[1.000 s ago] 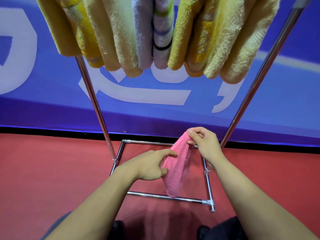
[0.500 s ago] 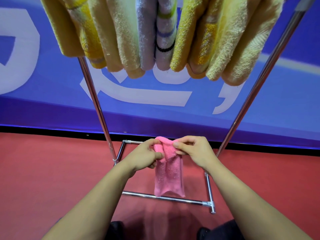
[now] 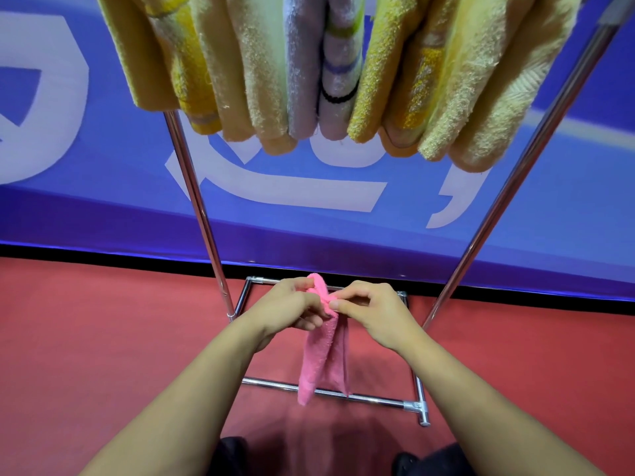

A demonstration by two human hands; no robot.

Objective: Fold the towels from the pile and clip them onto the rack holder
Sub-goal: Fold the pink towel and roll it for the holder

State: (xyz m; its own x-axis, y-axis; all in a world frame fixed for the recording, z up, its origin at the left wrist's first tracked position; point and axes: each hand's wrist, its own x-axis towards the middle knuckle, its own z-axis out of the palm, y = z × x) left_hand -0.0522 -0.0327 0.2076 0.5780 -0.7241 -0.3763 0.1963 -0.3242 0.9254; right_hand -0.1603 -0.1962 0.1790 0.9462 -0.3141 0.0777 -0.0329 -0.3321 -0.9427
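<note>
1. The left hand (image 3: 292, 309) and right hand (image 3: 371, 312) had closed in together since a moment before, both pinching the top of the pink towel (image 3: 323, 355), now gathered into a narrower hanging strip.
2. Behind it, the chrome rack base (image 3: 374, 401) sat on the red floor (image 3: 103, 338).
3. Overhead, yellow and striped hung towels (image 3: 326, 70) crowded the rack; a blue banner (image 3: 103, 207) stood behind.

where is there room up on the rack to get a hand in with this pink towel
Crowded: the hanging towels sit packed side by side between the left pole and the right pole. Free: the open span below their hems, between both poles, above both hands holding the pink towel.
</note>
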